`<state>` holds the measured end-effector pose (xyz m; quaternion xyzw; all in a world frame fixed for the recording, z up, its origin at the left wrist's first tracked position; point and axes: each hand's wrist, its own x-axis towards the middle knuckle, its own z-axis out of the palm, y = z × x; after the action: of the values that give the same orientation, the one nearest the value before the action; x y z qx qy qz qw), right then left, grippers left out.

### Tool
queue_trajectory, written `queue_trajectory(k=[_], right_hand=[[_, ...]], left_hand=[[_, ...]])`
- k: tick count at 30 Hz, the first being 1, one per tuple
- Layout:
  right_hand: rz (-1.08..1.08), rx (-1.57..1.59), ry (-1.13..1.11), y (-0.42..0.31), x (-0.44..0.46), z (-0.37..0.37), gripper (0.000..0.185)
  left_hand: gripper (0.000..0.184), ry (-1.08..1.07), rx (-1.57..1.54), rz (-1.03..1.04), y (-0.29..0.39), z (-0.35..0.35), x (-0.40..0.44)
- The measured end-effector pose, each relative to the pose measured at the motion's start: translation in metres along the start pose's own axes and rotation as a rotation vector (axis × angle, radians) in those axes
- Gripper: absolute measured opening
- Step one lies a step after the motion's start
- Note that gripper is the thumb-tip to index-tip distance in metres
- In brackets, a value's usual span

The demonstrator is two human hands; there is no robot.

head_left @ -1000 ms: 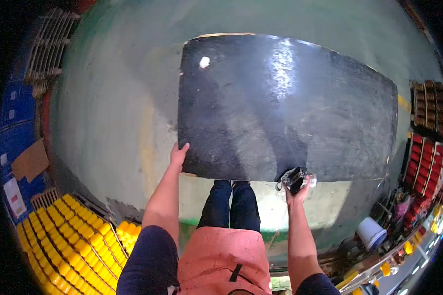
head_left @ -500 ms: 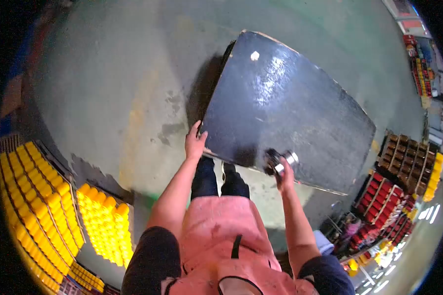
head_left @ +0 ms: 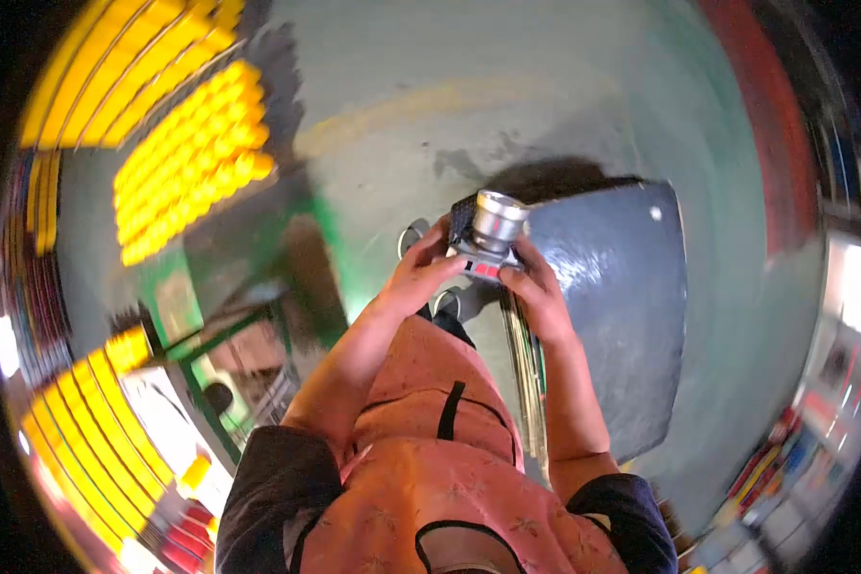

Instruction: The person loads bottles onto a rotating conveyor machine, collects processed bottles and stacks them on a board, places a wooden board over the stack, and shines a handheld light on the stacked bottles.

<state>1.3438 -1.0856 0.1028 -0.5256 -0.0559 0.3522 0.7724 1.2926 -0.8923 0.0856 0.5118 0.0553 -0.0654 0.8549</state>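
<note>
A black-and-silver device (head_left: 489, 230), shaped like a camera with a ringed silver cylinder standing out of it, sits between my two hands in front of my apron. Along its near edge runs a strip with red patches; I cannot tell its exact kind. My left hand (head_left: 425, 272) grips the left end, thumb on the near edge. On the right end, my right hand (head_left: 536, 290) is closed around it, thumb also at the near edge. Beyond my right hand lies a large dark board (head_left: 614, 287) with a glossy top and one small white spot.
Stacks of yellow cylinders (head_left: 193, 158) stand at the left, with more yellow rows (head_left: 91, 430) at lower left. A green frame (head_left: 215, 383) is at my left side. Grey floor (head_left: 402, 57) with a faded yellow line lies ahead.
My view has swung left, so the board now appears to the right. The left hand has left the board's edge and joined the right hand on the device, which is now gripped from both ends.
</note>
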Motion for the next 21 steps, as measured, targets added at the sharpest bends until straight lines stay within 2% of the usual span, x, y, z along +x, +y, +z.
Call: queue_trajectory(k=[2,4,6,7,8,10,12,14,17,20,21], right_hand=[[0.071,-0.176,0.007,0.005,0.005,0.049,0.064],[0.127,-0.234,-0.110,0.017,0.002,0.086,0.062],[0.202,-0.161,-0.079,0.020,-0.019,0.126,0.042],[-0.079,-0.429,-0.247,0.018,-0.027,0.152,0.032],[0.042,-0.401,-0.241,0.022,-0.024,0.170,0.028],[0.066,-0.375,-0.275,0.052,-0.008,0.191,0.031],[0.368,-0.157,-0.203,0.070,0.018,0.245,0.036],[0.429,-0.150,-0.320,0.090,0.040,0.291,0.042],[0.552,-0.185,-0.321,0.104,0.078,0.358,0.043],[0.575,-0.292,-0.244,0.108,0.122,0.423,0.035],[0.580,-0.338,-0.278,0.111,0.141,0.444,0.034]], left_hand=[[0.066,0.097,-0.055,0.059,0.034,-0.011,-0.047],[0.070,0.242,-0.005,-0.130,0.076,-0.018,-0.106],[0.083,0.256,0.083,-0.094,0.068,-0.032,-0.155],[0.089,0.291,0.045,0.053,0.059,-0.040,-0.166],[0.089,0.325,-0.074,0.099,0.069,-0.047,-0.180],[0.083,0.433,-0.001,0.134,0.077,-0.067,-0.201],[0.080,0.565,-0.173,0.149,0.069,-0.104,-0.217],[0.079,0.724,-0.203,0.146,0.076,-0.141,-0.234],[0.079,0.836,-0.380,0.214,0.098,-0.193,-0.244],[0.077,0.736,-0.363,0.227,0.138,-0.259,-0.258],[0.073,0.781,-0.252,0.241,0.133,-0.285,-0.253]])
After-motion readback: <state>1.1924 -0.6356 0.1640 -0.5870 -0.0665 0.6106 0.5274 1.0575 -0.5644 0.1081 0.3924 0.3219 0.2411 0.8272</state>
